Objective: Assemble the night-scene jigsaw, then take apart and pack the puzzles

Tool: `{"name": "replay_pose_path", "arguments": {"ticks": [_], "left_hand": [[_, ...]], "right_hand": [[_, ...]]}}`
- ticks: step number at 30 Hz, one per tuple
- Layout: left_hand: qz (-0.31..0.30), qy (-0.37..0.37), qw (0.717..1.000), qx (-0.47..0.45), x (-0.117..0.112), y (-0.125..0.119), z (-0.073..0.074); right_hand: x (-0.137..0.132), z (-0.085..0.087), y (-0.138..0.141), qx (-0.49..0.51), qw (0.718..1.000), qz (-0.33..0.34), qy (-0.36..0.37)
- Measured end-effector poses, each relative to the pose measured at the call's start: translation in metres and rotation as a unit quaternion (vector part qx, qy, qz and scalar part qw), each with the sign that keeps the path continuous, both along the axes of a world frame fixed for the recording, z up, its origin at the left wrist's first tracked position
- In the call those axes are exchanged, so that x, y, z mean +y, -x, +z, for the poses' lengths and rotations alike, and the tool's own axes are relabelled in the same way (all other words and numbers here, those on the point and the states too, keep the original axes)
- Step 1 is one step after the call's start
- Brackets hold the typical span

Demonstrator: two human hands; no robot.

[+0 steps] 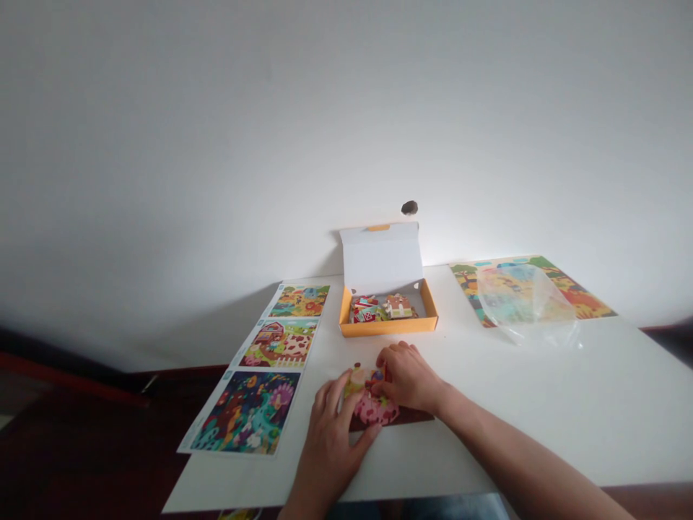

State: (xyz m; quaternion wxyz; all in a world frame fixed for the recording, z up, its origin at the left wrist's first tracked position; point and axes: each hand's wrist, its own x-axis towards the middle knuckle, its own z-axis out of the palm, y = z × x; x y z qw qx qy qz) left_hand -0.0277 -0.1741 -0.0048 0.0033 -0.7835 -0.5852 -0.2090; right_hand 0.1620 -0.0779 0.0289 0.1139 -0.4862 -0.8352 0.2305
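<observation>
A small patch of joined puzzle pieces point(372, 403), pink, yellow and red, lies on the white table point(541, 404) near its front edge. My left hand point(330, 440) rests beside it on the left, fingers stretched toward the pieces and thumb touching their lower edge. My right hand point(408, 375) sits on the right side of the patch, fingers curled down and pressing on a piece at its top. An open orange box point(387, 300) with loose puzzle pieces stands just behind the hands.
A long picture sheet point(260, 368) with three coloured scenes lies at the left, overhanging the table's corner. At the back right a finished colourful puzzle point(574, 289) lies under a crumpled clear plastic bag point(520, 300). A white wall rises behind.
</observation>
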Motion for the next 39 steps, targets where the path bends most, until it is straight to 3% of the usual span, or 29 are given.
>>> {"name": "replay_pose_path", "arguments": {"ticks": [8, 15, 19, 24, 30, 36, 39], "left_hand": [[0.027, 0.006, 0.999, -0.027, 0.004, 0.001, -0.01], [0.072, 0.016, 0.996, -0.043, 0.007, -0.001, -0.008], [0.071, 0.026, 0.996, -0.046, 0.008, -0.002, -0.007], [0.058, 0.018, 0.996, -0.06, 0.008, 0.0, -0.008], [0.054, -0.008, 0.992, -0.11, 0.008, 0.007, -0.013], [0.071, -0.028, 0.976, -0.202, 0.008, 0.01, -0.008], [0.07, -0.028, 0.967, -0.243, 0.006, 0.011, -0.001]], "right_hand": [[-0.007, 0.01, 0.0, -0.023, 0.996, 0.086, -0.02], [-0.014, 0.011, -0.001, -0.106, 0.989, 0.087, -0.062], [-0.014, 0.011, -0.002, -0.104, 0.986, 0.099, -0.08], [-0.013, 0.012, -0.003, -0.04, 0.992, 0.124, 0.008], [-0.008, 0.006, -0.001, 0.106, 0.988, 0.089, 0.07], [-0.001, -0.002, 0.003, 0.275, 0.954, 0.056, 0.103], [-0.002, -0.006, 0.006, 0.335, 0.929, 0.045, 0.153]]}}
